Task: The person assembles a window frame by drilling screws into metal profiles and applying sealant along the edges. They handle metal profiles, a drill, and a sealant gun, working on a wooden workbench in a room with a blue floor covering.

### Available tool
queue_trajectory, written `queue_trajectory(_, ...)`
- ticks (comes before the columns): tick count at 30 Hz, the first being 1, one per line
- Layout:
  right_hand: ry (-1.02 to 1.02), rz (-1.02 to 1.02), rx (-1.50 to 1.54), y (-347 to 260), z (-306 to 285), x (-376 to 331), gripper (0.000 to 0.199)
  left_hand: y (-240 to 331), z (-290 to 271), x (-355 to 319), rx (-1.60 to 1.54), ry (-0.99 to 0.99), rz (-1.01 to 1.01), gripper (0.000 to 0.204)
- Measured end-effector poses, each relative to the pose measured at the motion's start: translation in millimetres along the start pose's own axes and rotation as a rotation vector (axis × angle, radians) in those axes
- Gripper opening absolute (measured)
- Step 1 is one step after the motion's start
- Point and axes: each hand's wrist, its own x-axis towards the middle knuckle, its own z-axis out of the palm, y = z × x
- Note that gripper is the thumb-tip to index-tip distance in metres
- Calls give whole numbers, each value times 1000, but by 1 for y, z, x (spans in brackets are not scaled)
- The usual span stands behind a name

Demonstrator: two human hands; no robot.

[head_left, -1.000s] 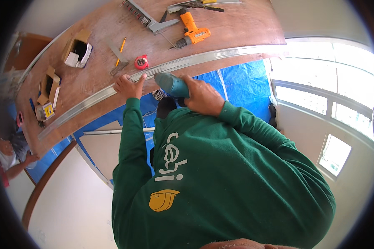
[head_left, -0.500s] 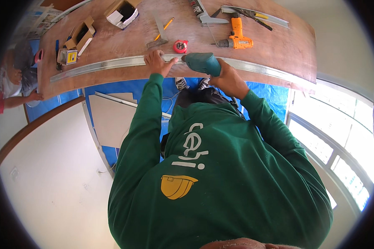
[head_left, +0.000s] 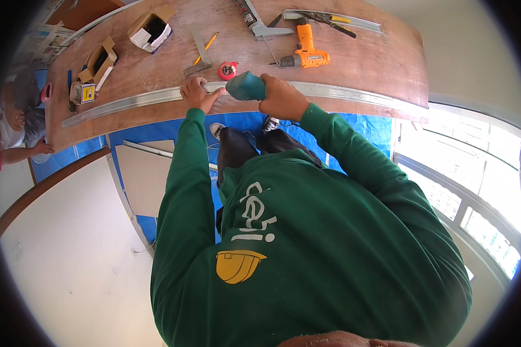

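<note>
A long, ribbed metal channel (head_left: 121, 105) lies along the near edge of the wooden table. My left hand (head_left: 199, 95) is closed over its rim, left of the middle, with the thumb out toward the drill. A teal power drill (head_left: 246, 87) is gripped in my right hand (head_left: 285, 99), its body over the channel just right of my left thumb. Its tip is hidden, so contact with the metal cannot be made out. Just beyond the drill sits a red tape measure (head_left: 227, 70).
Beyond the channel lie a metal square (head_left: 199, 49), yellow pencil (head_left: 207, 47), orange drill (head_left: 310, 49), caulking gun (head_left: 266, 26) and snips (head_left: 333, 23). Opened boxes (head_left: 150, 34) stand at the far left. Another person's hand (head_left: 42, 147) is at the table's left end. Blue sheeting (head_left: 359, 136) covers the floor.
The whole view has shifted, moving the table leftward in the picture. My right hand has come closer to the left one, and the drill stands more upright. My left hand keeps its place on the channel.
</note>
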Motion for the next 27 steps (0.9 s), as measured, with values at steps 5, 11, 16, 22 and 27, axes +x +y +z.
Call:
queue_trajectory(5,17,-66,-152,-1,2,22,46,-30,-29,5,-84,-110,205,79)
queue_trajectory(11,77,-301,-259,-16,31,29,57,-134,-81,35,-119,-138,367,79)
queue_trajectory(16,-19,13,-300,-70,39,28,34,-200,-74,33,52,-102,329,83)
queue_trajectory(22,32,197,-237,-82,38,17,47,-170,-77,38,66,-142,326,83)
queue_trajectory(27,80,282,-202,-103,47,11,46,-177,-80,36,62,-139,318,82)
